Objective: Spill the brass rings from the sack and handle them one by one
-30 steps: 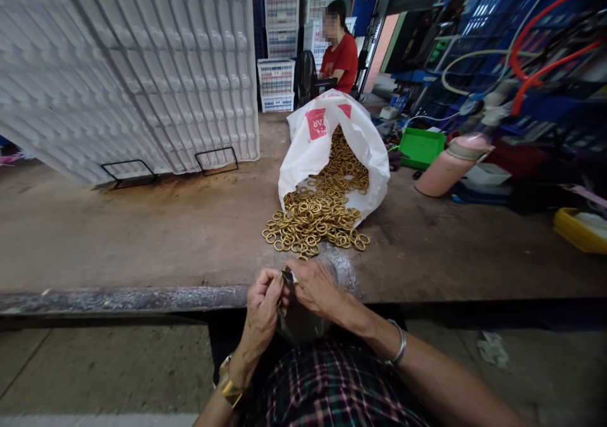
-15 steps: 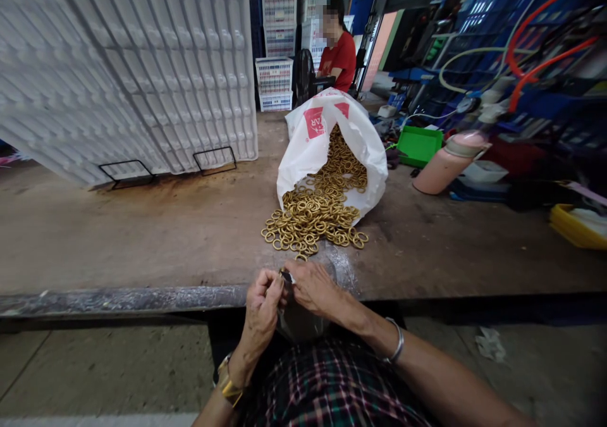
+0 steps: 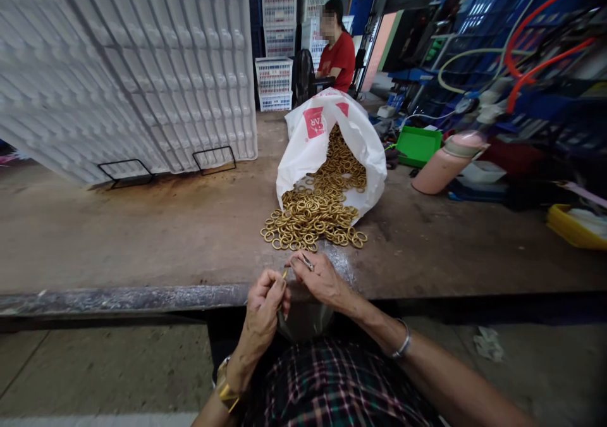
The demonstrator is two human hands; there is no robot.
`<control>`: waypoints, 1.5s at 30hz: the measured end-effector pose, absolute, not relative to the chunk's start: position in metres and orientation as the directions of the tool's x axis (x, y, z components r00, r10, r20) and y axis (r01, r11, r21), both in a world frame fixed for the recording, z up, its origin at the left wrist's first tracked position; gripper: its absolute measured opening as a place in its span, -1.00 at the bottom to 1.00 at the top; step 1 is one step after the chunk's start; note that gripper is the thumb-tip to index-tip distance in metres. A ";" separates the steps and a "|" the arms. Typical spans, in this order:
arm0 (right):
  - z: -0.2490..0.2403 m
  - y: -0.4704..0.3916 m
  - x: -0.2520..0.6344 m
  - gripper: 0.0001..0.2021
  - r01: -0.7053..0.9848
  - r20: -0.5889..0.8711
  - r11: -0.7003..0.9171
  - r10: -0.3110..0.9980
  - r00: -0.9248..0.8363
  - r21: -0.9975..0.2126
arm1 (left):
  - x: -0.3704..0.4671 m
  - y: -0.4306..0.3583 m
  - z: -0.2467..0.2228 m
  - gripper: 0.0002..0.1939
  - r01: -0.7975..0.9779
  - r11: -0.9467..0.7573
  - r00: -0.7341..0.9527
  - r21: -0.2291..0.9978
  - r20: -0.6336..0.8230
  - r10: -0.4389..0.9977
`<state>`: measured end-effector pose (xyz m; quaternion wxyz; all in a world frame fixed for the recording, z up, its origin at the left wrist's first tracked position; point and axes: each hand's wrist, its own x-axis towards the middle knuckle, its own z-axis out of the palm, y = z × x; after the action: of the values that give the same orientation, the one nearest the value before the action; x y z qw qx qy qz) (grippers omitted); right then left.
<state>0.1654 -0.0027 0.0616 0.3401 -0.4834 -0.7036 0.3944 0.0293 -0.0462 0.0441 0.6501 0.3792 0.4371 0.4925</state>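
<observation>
Gold-coloured rings [image 3: 313, 218] spill in a heap from the mouth of a white plastic bag [image 3: 296, 155] with red print, lying on the brown table [image 3: 190, 237]. At the front edge my left hand [image 3: 266, 300] pinches a gold ring [image 3: 285, 274] between thumb and fingers. Just right of it, my right hand [image 3: 320, 279] is closed round a small metal tool [image 3: 308, 262], whose shape is partly hidden by the fingers. Its fingertips are close to the ring. Below both hands, a grey container [image 3: 306, 321] is partly visible above my lap.
Tall white ribbed panels [image 3: 165, 73] stand at the left on black wire stands [image 3: 126, 173]. To the right are a green tray [image 3: 418, 146], a pink bottle [image 3: 443, 169] and a yellow bin [image 3: 576, 228]. A person in red [image 3: 339, 54] sits behind the bag.
My right hand has moved slightly up and right, and the metal tool now shows between its fingers. The loose ring nearest the table edge no longer shows. My left hand has hardly moved.
</observation>
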 end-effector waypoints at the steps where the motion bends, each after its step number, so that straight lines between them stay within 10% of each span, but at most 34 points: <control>1: 0.064 -0.004 0.164 -0.73 0.378 0.107 0.232 0.940 -0.324 -0.896 | 0.029 -0.046 0.043 -0.70 -0.290 0.223 0.129 0.931 -0.193 0.973; 22: 0.049 0.001 0.165 -0.71 0.476 0.035 0.195 0.945 -0.324 -0.857 | 0.033 -0.041 0.037 -0.73 -0.420 0.337 0.247 0.843 -0.251 0.936; 32: 0.018 0.007 0.204 -0.87 0.858 0.106 0.162 0.986 -0.126 -0.488 | 0.023 -0.028 0.032 -0.78 -0.573 0.331 0.126 0.750 -0.318 0.940; 45: -0.007 0.007 0.175 -0.59 0.922 0.147 0.153 0.983 -0.107 -0.355 | 0.019 -0.001 0.021 -0.58 -0.721 0.406 0.108 0.561 -0.488 0.866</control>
<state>0.1746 0.0067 -0.0074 0.1754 -0.6448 -0.7389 0.0870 0.0187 -0.0014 0.0213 0.7388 0.0914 0.3967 0.5372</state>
